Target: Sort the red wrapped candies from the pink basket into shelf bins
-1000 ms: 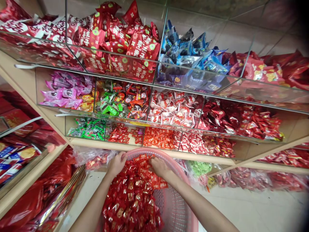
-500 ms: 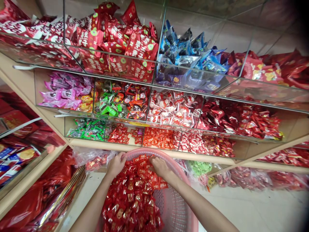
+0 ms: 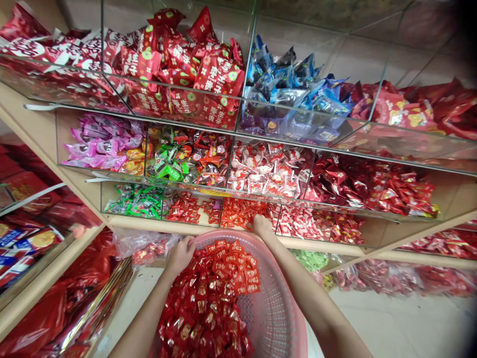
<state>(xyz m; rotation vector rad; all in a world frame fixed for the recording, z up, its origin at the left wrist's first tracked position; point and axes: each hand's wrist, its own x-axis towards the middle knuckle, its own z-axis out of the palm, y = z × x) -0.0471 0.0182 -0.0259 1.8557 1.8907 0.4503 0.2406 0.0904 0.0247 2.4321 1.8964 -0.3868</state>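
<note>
A pink perforated basket [image 3: 274, 298] sits low in the middle, heaped on its left side with red wrapped candies [image 3: 208, 303]. My left hand [image 3: 180, 254] is closed on the basket's far left rim. My right hand [image 3: 262, 224] reaches past the rim into the lowest shelf bin of small red-orange candies [image 3: 242, 211]; its fingers are curled down among them, and whether they hold any is hidden.
Clear-fronted shelf bins rise behind: green candies [image 3: 136, 201], small red ones [image 3: 186, 209], red-and-white packs [image 3: 266, 171], purple packs [image 3: 100, 141], blue bags [image 3: 290, 84], large red bags [image 3: 179, 59]. Plastic bags of sweets lie on the tiled floor [image 3: 391, 318]. A side shelf [image 3: 33, 278] stands left.
My right hand left the candy heap in the basket and moved up and right into the red-orange candy bin. My left hand stayed on the rim.
</note>
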